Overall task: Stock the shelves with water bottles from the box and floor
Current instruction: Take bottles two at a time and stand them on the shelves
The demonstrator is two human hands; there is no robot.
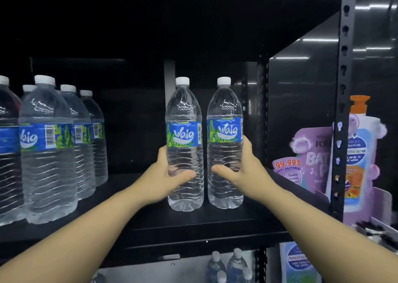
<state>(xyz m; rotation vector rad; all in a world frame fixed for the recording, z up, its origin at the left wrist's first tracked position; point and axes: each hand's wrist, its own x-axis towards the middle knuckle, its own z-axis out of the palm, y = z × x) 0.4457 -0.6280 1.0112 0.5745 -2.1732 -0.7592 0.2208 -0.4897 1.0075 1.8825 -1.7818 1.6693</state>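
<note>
Left hand (167,175) wrapped around one water bottle (184,151), right hand (241,173) gripping another bottle (225,149), both upright, side by side, near the black shelf (193,224) front edge, right end.

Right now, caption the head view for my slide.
Both hands, left hand and right hand, each hold an upright water bottle on the black shelf.

leftmost bottle (7,153): cut by frame edge | lower-shelf bottles (228,265): bottoms cut off | soap pack (310,164) text: blurred
</note>
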